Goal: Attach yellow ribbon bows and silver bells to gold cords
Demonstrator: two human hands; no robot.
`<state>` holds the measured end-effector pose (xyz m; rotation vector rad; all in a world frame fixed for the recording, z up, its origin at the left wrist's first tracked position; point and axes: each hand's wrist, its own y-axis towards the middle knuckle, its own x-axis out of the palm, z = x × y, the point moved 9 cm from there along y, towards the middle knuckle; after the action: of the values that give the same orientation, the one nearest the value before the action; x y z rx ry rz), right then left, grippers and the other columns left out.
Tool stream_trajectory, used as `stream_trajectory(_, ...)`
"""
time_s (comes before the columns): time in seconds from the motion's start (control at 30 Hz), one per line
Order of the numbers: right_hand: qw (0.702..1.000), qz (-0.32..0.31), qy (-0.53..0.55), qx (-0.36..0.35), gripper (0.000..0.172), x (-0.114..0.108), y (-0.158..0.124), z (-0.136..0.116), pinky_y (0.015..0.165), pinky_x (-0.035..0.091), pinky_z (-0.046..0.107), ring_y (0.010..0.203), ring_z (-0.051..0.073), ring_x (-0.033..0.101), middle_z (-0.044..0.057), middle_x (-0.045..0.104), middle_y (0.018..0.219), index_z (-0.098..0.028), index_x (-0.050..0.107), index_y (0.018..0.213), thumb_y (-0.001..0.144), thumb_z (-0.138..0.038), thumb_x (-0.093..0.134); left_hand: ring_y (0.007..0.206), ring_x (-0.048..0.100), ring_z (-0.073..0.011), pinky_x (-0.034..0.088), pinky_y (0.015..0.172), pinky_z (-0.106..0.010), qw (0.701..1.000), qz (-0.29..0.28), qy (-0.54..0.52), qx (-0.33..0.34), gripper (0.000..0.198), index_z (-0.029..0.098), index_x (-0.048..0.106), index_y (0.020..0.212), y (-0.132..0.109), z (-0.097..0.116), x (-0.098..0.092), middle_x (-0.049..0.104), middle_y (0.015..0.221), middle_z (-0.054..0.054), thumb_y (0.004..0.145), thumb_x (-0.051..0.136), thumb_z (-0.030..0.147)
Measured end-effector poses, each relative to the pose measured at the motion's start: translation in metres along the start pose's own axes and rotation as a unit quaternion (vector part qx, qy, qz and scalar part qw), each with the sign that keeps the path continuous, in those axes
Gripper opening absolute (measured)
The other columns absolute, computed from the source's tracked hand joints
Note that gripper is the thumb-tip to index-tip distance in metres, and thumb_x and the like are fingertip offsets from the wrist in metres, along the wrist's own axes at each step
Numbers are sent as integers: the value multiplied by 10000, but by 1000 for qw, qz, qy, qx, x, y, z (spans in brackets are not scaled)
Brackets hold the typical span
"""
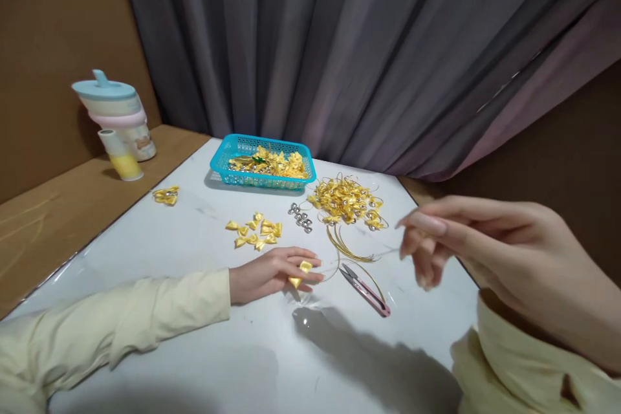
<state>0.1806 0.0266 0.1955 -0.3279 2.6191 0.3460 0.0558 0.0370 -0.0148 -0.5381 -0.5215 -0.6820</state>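
Low over the white table, my left hand [281,270] has a yellow satin bow [301,273] between its fingers. My right hand [475,239], raised at the right, is closed in a pinch. A thin thread [387,252] stretches from near the bow to the fingers of that hand; whether a needle is in the pinch I cannot tell. Between the hands lie pink-handled thread snips [366,291] and several gold cords [347,247]. Loose yellow bows [255,231] and small silver bells [301,217] lie just beyond my left hand.
A blue basket [264,181] of bows and bells stands at the back. Beside it is a heap of corded bows with bells [347,199]. More bows [165,195] lie at the left edge. A lidded cup [121,116] and a thread spool [121,155] stand on the wooden ledge.
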Motion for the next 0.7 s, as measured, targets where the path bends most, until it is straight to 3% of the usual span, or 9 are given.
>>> stream_trajectory(0.13,999,-16,39,-14,193,23,44,-3,466,526,212,506,125,622,41,656,612,-152,665,706,808,-304,605,1150,524,-244,397,956,-343,997,-67,45,-7,272,132,662,957,-1,-1,10,620,1154,-115,697,602,80)
stream_trajectory(0.27,991,-99,78,51,142,69,92,36,487,546,236,489,126,620,46,655,593,-112,638,706,781,-228,606,1210,478,-209,316,1031,-367,989,-106,99,-27,474,187,601,1123,-2,-10,13,562,1262,-76,685,491,45)
stream_trajectory(0.37,979,-159,88,87,103,102,110,72,518,552,228,503,115,627,38,653,590,-107,614,721,787,-143,544,1274,398,-215,354,986,-394,974,-103,201,7,577,238,511,1236,-2,-9,11,460,1365,-53,691,452,58)
stream_trajectory(0.47,973,-199,62,98,106,128,116,102,540,559,244,530,125,641,40,659,593,-111,587,732,793,-116,500,1251,415,-253,333,981,-445,933,-32,339,121,520,255,533,1215,-6,13,0,501,1328,-54,723,443,108)
stream_trajectory(0.5,972,-209,50,96,115,134,116,111,543,557,245,539,129,646,40,660,594,-113,584,727,797,-116,493,1219,438,-273,318,982,-462,897,2,405,179,477,240,568,1171,-10,26,-3,548,1275,-69,724,453,121)
stream_trajectory(0.57,970,-227,19,86,116,145,116,123,547,546,235,551,128,650,29,663,596,-117,595,753,801,-118,490,1128,486,-308,304,967,-487,764,46,561,314,375,194,640,1034,-27,51,1,630,1133,-116,700,486,123)
stream_trajectory(0.63,967,-244,-23,63,114,154,115,128,533,523,221,537,125,640,12,658,578,-123,620,769,797,-127,509,1028,534,-308,344,910,-479,628,52,662,405,272,186,662,908,-43,62,11,663,1014,-145,715,484,117)
stream_trajectory(0.7,965,-250,-71,27,118,159,114,124,533,494,217,531,126,623,6,644,557,-125,638,736,791,-138,534,866,580,-254,417,794,-411,527,16,716,457,219,216,646,756,-52,61,23,674,858,-127,764,454,110)
